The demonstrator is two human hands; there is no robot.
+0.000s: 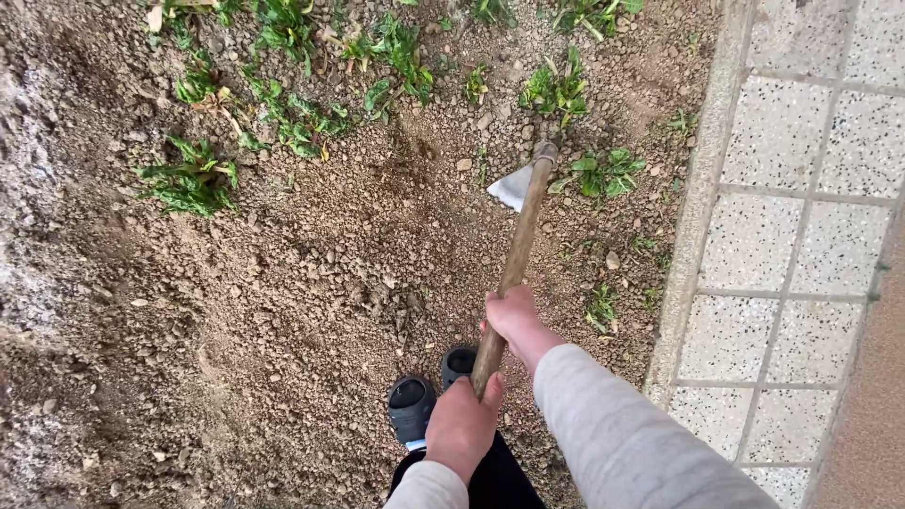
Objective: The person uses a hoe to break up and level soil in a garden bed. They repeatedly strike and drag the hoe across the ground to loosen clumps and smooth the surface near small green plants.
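Both hands closed around the wooden handle point(517, 254) of a hoe. The left hand point(460, 424) wrapped the handle's near end; the right hand point(514, 319) gripped it just beyond, the two grips nearly touching. Well ahead of the grips, the hoe's pale metal blade point(515, 186) met loose brown soil point(283, 283) among green weeds point(603, 174). Below the grips were two dark shoes point(412, 403); to their right ran a speckled paved path point(801, 236).

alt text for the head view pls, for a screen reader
Both hands grip a wooden hoe handle, right hand ahead of the left hand, with the metal blade out over loose brown soil. Green weeds dot the far soil, a paved path runs along the right, and two dark shoes show below.
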